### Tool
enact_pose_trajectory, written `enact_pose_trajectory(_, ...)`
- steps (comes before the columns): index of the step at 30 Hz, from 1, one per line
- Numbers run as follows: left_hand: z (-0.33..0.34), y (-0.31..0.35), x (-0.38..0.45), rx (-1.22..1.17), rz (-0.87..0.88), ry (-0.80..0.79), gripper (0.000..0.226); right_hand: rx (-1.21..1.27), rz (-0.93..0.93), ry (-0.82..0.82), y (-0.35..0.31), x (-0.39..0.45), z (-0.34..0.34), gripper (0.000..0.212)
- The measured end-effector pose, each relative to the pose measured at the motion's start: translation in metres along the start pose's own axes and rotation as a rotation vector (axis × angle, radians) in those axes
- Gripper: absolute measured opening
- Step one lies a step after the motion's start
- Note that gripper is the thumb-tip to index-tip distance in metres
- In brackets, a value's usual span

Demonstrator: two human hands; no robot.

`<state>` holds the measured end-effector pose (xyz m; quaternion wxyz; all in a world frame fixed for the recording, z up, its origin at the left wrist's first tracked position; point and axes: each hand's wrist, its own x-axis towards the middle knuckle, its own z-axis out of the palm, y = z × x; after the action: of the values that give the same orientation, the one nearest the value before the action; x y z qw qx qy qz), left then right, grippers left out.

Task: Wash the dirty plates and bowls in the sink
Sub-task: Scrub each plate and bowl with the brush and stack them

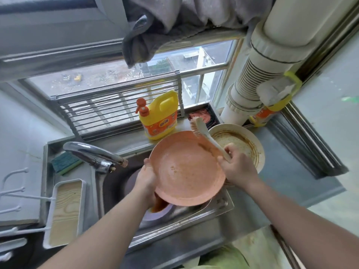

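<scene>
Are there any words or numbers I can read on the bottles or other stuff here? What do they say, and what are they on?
Yellow detergent jug on the sill: its orange label bears a white badge with two or three blue characters, too blurred to read.
Second yellow and orange bottle behind the white pipe: print on its label, too small and hidden to read.
Pink plate, dirty bowl, brush, sponge: no writing visible.

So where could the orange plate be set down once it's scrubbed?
Bare steel counter lies right of the dirty white bowl, running toward the wall. The wood-lined white tray left of the sink also looks bare. It is crowded behind, around the yellow detergent jug, and in the basin under the round orange plate.
</scene>
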<state>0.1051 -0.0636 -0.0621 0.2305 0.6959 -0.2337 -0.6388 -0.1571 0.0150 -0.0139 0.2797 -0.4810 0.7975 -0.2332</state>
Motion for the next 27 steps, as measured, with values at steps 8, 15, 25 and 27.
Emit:
enact_pose_trajectory(8, 0.111, 0.026, -0.018, 0.420, 0.311, -0.230, 0.036, -0.211, 0.165, 0.046, 0.079, 0.020, -0.087, 0.029)
enact_pose_trajectory(15, 0.066, 0.014, 0.005, 0.271, 0.246, -0.195, 0.021, -0.266, -0.115, 0.169, 0.049, -0.004, -0.076, 0.022)
enact_pose_trajectory(25, -0.123, -0.120, 0.092, 0.230, -0.312, 0.248, 0.082, -0.608, -0.315, -0.613, -0.037, -0.017, 0.135, 0.022)
enact_pose_trajectory(27, -0.116, -0.114, 0.087, 0.188, -0.320, 0.231, 0.106, -0.704, -0.258, -0.693, -0.036, 0.003, 0.171, 0.033)
